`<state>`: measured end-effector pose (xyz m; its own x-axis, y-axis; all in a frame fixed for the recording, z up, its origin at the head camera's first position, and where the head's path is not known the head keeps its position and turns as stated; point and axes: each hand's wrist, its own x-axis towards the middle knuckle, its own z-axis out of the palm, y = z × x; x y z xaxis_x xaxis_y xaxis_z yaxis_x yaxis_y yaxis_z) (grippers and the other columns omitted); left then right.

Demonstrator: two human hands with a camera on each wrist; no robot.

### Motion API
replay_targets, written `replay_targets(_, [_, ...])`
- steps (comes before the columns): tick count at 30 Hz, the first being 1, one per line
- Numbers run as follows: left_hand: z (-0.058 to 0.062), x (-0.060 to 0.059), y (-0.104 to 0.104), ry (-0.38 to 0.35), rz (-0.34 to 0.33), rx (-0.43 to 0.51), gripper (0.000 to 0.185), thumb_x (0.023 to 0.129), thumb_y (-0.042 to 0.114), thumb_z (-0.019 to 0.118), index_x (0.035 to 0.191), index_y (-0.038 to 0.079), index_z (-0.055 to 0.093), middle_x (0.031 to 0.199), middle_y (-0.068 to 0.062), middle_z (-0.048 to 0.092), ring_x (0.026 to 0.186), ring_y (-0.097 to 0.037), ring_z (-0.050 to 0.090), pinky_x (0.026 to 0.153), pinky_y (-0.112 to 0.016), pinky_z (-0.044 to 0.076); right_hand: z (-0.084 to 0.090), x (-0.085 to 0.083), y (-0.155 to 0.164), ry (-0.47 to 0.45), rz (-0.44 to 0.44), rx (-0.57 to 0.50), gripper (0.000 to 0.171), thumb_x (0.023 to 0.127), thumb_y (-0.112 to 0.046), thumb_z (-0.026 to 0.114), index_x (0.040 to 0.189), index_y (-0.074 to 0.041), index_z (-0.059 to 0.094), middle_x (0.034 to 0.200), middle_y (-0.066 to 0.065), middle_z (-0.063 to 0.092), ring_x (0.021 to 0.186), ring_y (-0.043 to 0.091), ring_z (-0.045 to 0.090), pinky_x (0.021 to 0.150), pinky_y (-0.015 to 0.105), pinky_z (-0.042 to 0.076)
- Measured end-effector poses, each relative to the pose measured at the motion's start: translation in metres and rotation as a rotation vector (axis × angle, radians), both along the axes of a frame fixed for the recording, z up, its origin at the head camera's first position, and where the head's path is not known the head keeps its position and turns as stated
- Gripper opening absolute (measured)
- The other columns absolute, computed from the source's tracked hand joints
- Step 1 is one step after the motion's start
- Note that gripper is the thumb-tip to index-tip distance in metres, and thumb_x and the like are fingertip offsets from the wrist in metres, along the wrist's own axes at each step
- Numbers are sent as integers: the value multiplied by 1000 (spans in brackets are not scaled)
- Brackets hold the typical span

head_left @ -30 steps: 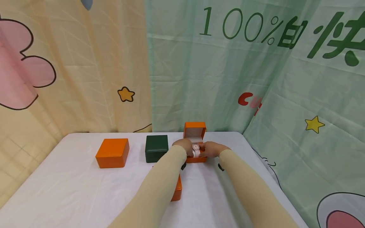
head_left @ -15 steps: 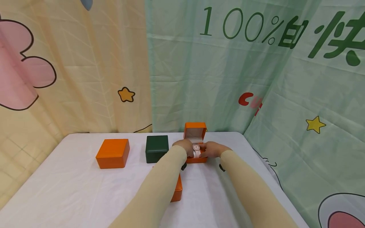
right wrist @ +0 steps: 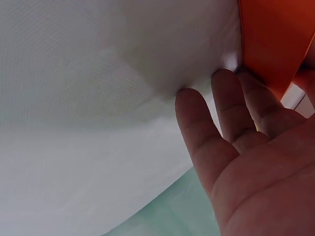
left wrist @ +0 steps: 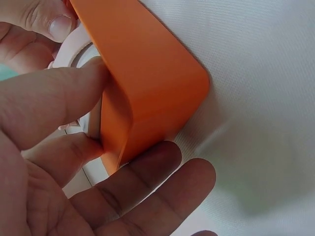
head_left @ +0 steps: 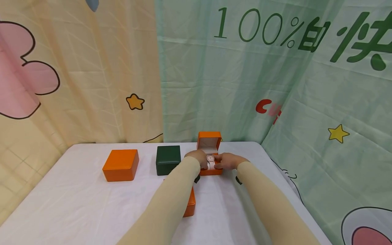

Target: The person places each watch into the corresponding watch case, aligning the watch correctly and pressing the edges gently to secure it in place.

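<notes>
An orange box (head_left: 210, 145) stands open at the back of the white table (head_left: 76, 204), lid upright. A white watch (head_left: 210, 161) on its cushion sits in the box. My left hand (head_left: 196, 158) is at the box's left side: in the left wrist view its thumb and forefinger pinch the watch (left wrist: 74, 51) at the rim of the orange box (left wrist: 147, 83), with the other fingers (left wrist: 162, 167) along the wall. My right hand (head_left: 228, 161) is at the right side, fingers (right wrist: 206, 132) straight beside the orange box (right wrist: 275, 39), thumb (left wrist: 51, 22) on the watch.
A closed orange box (head_left: 120, 164) and a dark green box (head_left: 168, 159) stand to the left. Another orange box (head_left: 191, 205) lies partly under my left forearm. Printed curtains close in the back and right, just past the table's right edge (head_left: 291, 190).
</notes>
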<state>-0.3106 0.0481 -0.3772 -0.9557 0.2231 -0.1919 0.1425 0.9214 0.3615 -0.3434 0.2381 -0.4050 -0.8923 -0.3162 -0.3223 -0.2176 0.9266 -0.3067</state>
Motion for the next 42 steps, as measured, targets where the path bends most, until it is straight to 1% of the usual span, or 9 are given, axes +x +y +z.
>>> replay_targets(3, [-1,-1,0,-3,8,4,28,89,28,82,106,7,79,95,-4,73,82,-21,62,77,-35,59,0,-1,-1,9,6,-5,59,102,-36,68,157,-22,52,129,2,68,113,22,57,109,43,49])
replay_targets(6, [0,-1,0,-4,5,-1,27,89,29,82,106,7,79,94,-3,73,81,-21,61,76,-34,58,0,-1,-1,11,8,-12,56,102,-35,69,154,-21,55,123,0,68,107,21,56,102,40,49])
replay_targets(11, [0,0,-1,5,-16,-20,24,90,29,81,102,8,79,92,-2,72,80,-20,61,73,-33,56,2,0,-1,7,-3,-28,55,101,-34,69,153,-21,57,125,0,68,108,21,56,103,40,49])
replay_targets(14, [0,-1,-1,11,-27,-27,22,90,29,80,102,10,80,91,-2,72,80,-20,61,74,-33,56,3,1,-1,8,-9,-37,53,101,-33,70,151,-20,59,124,-1,68,107,21,55,101,39,48])
replay_targets(20, [-1,-2,-1,4,-42,-39,22,91,29,79,102,10,81,93,-1,72,79,-20,60,74,-33,55,3,2,-1,-6,-21,-63,49,100,-32,71,148,-21,63,118,-3,68,103,19,55,96,36,48])
replay_targets(27, [-2,-3,-1,6,-33,-38,20,91,27,79,100,9,80,94,-2,73,80,-20,61,75,-33,57,2,2,-2,5,-9,-75,38,100,-33,72,136,-22,69,105,-5,67,94,16,55,85,31,45])
replay_targets(30, [-1,-2,-1,9,-37,-46,21,92,27,79,101,9,80,95,-2,73,80,-20,61,76,-34,58,1,2,-2,7,-9,-70,37,100,-33,71,135,-22,70,101,-4,66,90,16,54,82,30,44])
replay_targets(36, [2,1,-1,23,-54,-75,22,92,27,78,103,9,80,97,-3,74,80,-20,61,78,-35,60,-1,3,-4,11,-30,-46,38,100,-34,71,137,-23,68,101,-4,66,90,16,54,81,31,43])
replay_targets(42, [2,1,0,25,-55,-83,22,93,28,77,103,9,80,97,-3,74,79,-20,61,77,-35,60,1,5,-6,16,-47,-10,54,101,-35,70,153,-25,57,97,-1,61,92,19,54,84,35,42])
